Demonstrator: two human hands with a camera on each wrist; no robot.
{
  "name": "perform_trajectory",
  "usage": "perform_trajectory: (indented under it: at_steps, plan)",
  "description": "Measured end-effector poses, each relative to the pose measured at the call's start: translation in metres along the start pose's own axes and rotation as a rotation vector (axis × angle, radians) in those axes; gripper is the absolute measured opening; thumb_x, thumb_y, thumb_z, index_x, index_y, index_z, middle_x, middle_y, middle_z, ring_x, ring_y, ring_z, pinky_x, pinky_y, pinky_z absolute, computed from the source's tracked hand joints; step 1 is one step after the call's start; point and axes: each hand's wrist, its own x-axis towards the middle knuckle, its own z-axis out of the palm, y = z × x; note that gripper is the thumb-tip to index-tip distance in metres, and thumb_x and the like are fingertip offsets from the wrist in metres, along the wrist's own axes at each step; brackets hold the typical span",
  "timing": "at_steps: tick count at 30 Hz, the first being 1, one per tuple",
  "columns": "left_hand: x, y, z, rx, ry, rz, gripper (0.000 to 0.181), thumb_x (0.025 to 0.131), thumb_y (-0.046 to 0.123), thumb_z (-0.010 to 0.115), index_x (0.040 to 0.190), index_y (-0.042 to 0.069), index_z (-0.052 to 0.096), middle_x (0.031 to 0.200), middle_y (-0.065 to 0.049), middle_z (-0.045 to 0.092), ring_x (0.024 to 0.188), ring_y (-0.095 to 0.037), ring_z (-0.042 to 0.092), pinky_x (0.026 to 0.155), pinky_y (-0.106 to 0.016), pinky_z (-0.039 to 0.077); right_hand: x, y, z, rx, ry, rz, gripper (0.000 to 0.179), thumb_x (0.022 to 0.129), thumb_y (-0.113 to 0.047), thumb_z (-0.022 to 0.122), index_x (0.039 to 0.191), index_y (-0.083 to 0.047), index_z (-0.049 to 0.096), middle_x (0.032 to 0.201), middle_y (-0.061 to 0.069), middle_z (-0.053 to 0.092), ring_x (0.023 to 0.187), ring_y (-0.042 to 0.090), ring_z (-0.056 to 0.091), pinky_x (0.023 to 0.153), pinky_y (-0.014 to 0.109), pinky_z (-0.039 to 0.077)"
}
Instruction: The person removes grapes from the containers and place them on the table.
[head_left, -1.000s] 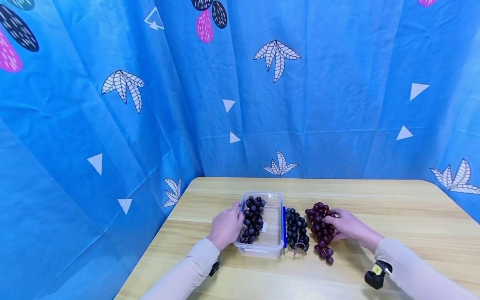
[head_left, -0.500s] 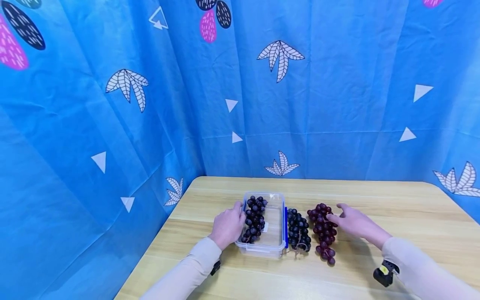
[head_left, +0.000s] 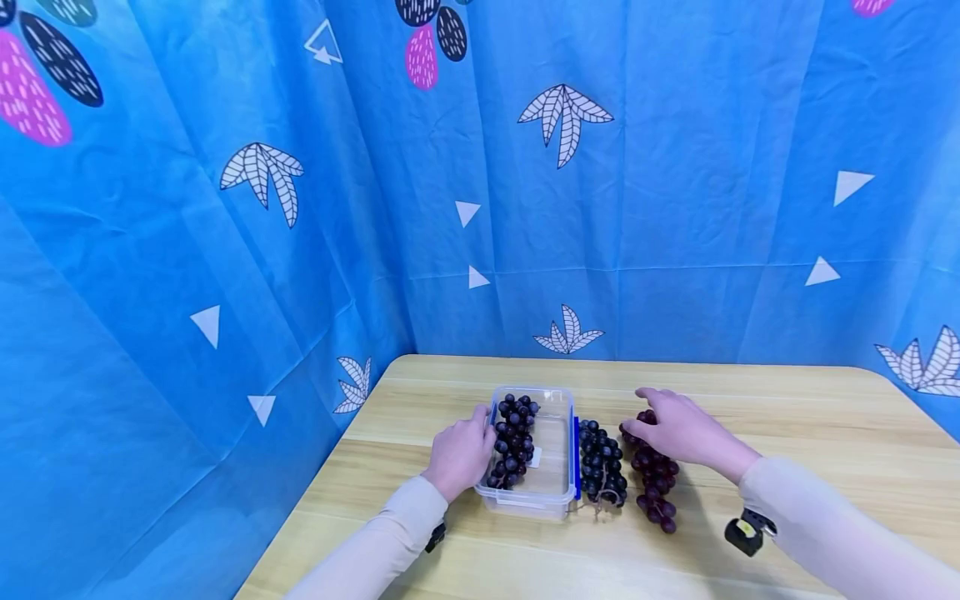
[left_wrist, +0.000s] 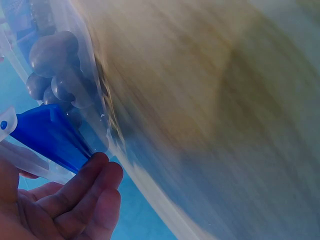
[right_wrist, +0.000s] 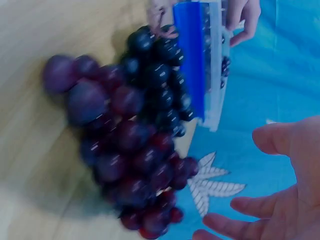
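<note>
A clear plastic food container (head_left: 555, 467) with blue side latches stands on the table, a bunch of dark grapes (head_left: 513, 446) lying along its left inside. My left hand (head_left: 461, 454) grips the container's left side, thumb at the rim; in the left wrist view its fingers (left_wrist: 82, 197) curl against a blue latch (left_wrist: 55, 135). Beside the container's right latch lies a bunch of black grapes (head_left: 600, 462). Farther right is a bunch of dark red grapes (head_left: 656, 479). Over its far end hovers my right hand (head_left: 682, 429), fingers spread and holding nothing in the right wrist view.
The light wooden table (head_left: 787, 467) extends to the right of the grapes. A blue patterned curtain (head_left: 675, 208) hangs behind and to the left of it. A small white label (head_left: 535, 457) shows at the container.
My right hand has let go of the dark red grapes and risen slightly above their far end, its fingers opening. My left hand stays on the container, and the grape bunches lie as before.
</note>
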Motion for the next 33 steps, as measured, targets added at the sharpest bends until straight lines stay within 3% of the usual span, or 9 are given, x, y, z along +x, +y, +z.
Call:
perform_trajectory:
  at_steps: [4, 10, 18, 33]
  plan:
    - [-0.001, -0.002, 0.001, -0.015, -0.005, -0.001, 0.036, 0.105, 0.028, 0.048, 0.135, 0.008, 0.053, 0.058, 0.004, 0.05, 0.045, -0.012, 0.047, 0.043, -0.03, 0.039, 0.009, -0.017, 0.001, 0.007, -0.033, -0.016, 0.07, 0.098, -0.041, 0.061, 0.143, 0.01, 0.046, 0.139, 0.036, 0.051, 0.125, 0.052, 0.052, 0.104, 0.063, 0.041]
    - [0.0, -0.002, 0.002, -0.006, 0.001, 0.003, 0.034, 0.105, 0.027, 0.048, 0.133, 0.008, 0.054, 0.057, 0.004, 0.049, 0.045, -0.012, 0.046, 0.043, -0.029, 0.038, 0.024, -0.038, 0.005, 0.031, -0.087, -0.016, 0.074, 0.097, -0.046, 0.061, 0.148, 0.004, 0.042, 0.148, 0.032, 0.044, 0.136, 0.051, 0.043, 0.11, 0.064, 0.035]
    - [0.0, -0.002, 0.001, -0.02, -0.001, -0.002, 0.035, 0.105, 0.027, 0.048, 0.133, 0.007, 0.054, 0.059, 0.004, 0.051, 0.045, -0.012, 0.047, 0.043, -0.029, 0.039, 0.044, -0.066, 0.011, 0.013, -0.128, -0.057, 0.072, 0.097, -0.044, 0.061, 0.149, 0.002, 0.043, 0.15, 0.029, 0.044, 0.138, 0.048, 0.042, 0.113, 0.06, 0.035]
    - [-0.004, 0.004, -0.004, -0.019, -0.005, -0.012, 0.034, 0.106, 0.027, 0.047, 0.133, 0.008, 0.054, 0.055, 0.004, 0.048, 0.043, -0.012, 0.045, 0.04, -0.03, 0.038, 0.073, -0.1, 0.022, 0.034, -0.243, -0.061, 0.068, 0.098, -0.042, 0.061, 0.15, -0.002, 0.043, 0.152, 0.023, 0.045, 0.138, 0.041, 0.046, 0.113, 0.056, 0.037]
